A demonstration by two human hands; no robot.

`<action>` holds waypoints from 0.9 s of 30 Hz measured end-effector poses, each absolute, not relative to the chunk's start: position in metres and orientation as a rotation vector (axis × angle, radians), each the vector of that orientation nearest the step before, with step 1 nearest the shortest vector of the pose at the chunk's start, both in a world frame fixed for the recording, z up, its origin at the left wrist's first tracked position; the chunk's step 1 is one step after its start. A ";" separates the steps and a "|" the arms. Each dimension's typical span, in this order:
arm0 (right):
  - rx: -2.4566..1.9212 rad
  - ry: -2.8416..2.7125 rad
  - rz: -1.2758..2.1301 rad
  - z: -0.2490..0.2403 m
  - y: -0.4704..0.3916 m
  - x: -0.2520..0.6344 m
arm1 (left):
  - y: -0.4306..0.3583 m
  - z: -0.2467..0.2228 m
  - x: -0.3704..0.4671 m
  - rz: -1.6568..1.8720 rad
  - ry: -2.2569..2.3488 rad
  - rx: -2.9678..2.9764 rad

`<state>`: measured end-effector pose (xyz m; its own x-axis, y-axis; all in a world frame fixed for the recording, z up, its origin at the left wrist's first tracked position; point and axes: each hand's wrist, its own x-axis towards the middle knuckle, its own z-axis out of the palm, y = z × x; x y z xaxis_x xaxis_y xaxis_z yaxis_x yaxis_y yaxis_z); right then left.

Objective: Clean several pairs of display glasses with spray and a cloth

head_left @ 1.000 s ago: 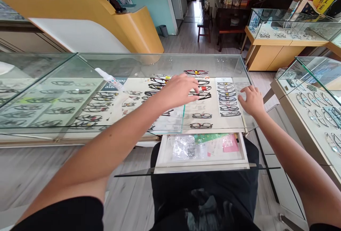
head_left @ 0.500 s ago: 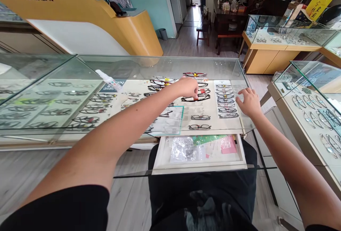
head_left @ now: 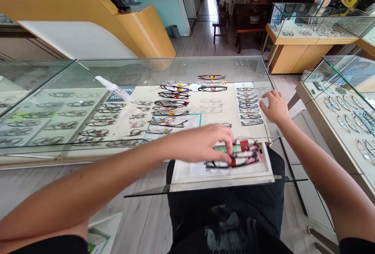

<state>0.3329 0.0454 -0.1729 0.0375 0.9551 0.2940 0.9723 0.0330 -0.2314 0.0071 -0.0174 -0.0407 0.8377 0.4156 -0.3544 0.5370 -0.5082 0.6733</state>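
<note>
My left hand [head_left: 209, 142] is closed on a few pairs of dark-framed eyeglasses [head_left: 245, 161], one behind another, with red tags at the lenses. Motion blurs them slightly, and my fingers hide part of the frames. Both hand and eyeglasses hang over the pulled-out white drawer [head_left: 190, 185], where clear plastic, a green sheet and a pink slip partly show beneath. Toward the right end of the glass display case [head_left: 175, 63], my right hand [head_left: 274, 106] rests at the case's edge. Its fingers are bent, the thumb stands apart, and nothing is in it.
Rows of eyeglasses [head_left: 171, 103] lie inside the case, left of the hands. A strip of eyeglasses [head_left: 249, 105] lies on a white card near my right hand. A white bottle [head_left: 113, 87] lies to the left. Another glass case [head_left: 336, 101] stands at the right.
My left hand has come from the middle of the display toward me, bringing the tagged eyeglasses over the drawer. Their former spot shows bare surface. My right hand stays by the case's edge.
</note>
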 end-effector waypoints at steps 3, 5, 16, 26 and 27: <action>-1.963 -1.945 -0.057 -0.173 0.045 0.333 | -0.055 -0.078 0.015 -0.221 0.632 2.095; -1.966 -1.943 -0.058 -0.173 0.045 0.332 | -0.066 -0.113 0.020 -0.187 0.666 2.127; -1.957 -1.955 -0.045 -0.171 0.043 0.331 | 0.008 -0.238 0.031 -0.019 1.191 2.431; -1.941 -1.965 -0.052 -0.168 0.040 0.328 | 0.091 -0.274 0.026 0.080 1.503 2.580; -1.935 -1.962 -0.055 -0.169 0.040 0.328 | 0.094 -0.276 0.028 0.074 1.502 2.591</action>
<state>0.3281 0.0396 -0.1686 0.0233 0.9554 0.2944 0.9703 0.0493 -0.2369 0.0278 0.0943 -0.2760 0.4986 0.8663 -0.0307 0.8592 -0.4891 0.1504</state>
